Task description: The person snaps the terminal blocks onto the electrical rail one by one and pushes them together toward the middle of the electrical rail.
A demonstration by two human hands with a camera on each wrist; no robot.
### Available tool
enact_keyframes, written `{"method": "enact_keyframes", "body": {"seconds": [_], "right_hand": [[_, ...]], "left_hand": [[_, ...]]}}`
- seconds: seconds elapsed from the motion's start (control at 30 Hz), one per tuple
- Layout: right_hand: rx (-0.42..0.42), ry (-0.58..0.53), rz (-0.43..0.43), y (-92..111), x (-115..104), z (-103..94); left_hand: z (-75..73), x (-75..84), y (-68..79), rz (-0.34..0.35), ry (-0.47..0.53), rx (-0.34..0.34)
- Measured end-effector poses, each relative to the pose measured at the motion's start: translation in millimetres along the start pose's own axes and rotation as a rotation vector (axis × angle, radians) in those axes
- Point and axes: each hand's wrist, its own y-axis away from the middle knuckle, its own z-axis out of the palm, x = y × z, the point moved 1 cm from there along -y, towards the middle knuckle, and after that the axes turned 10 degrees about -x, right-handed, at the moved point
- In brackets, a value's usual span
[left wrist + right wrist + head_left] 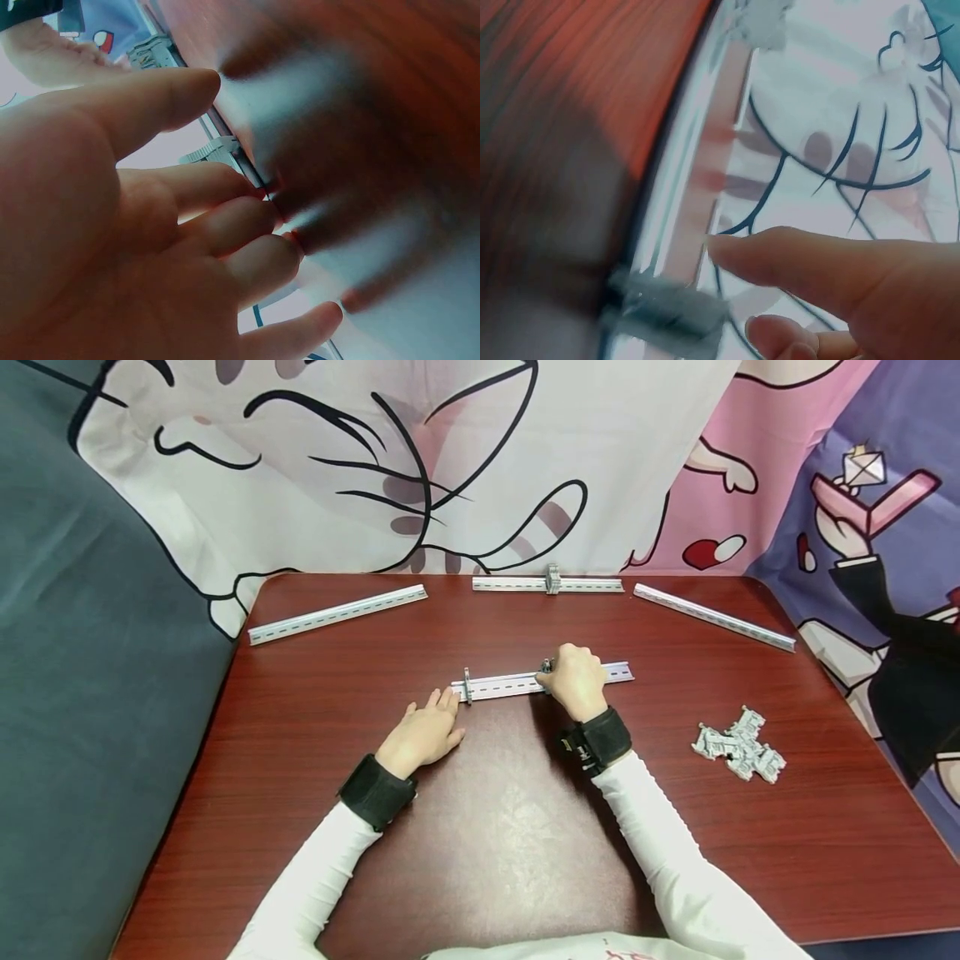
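A slotted metal mounting rail (pixel 502 685) lies slantwise at mid-table. My left hand (pixel 422 732) has its fingers extended, their tips touching the rail's left end beside an upright grey clip (pixel 468 686). Farther right, a second grey clip (pixel 667 315) sits across the rail, blurred in the right wrist view. My right hand (pixel 577 681) is over the rail at this clip. Its thumb (pixel 757 251) points toward the rail with a small gap to the clip, and the other fingers bend loosely, partly hidden.
Behind lie three more slotted rails: one at left (pixel 337 614), one in the middle (pixel 510 584) bearing a grey clip (pixel 552 580), and one at right (pixel 712 617). A small pile of grey clips (pixel 741 745) lies on the brown table (pixel 300 827) at right. Printed cloth hangs behind.
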Motion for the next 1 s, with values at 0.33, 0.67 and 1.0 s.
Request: {"method": "enact_keyframes", "body": {"seconds": [0.33,0.67,1.0], "right_hand": [[-0.115,-0.02,-0.244,10.2,-76.2,31.9],[-0.049,0.032,-0.196,10.7,-94.7,46.3],[-0.077,0.007,-0.183,7.2,-94.0,46.5]], "left_hand": [[-0.4,-1.7,2.2,0.001,-0.012,0.026],[-0.4,0.0,3.5,-0.003,-0.012,0.023],[-0.8,2.1,3.0,-0.011,-0.006,0.011]]}}
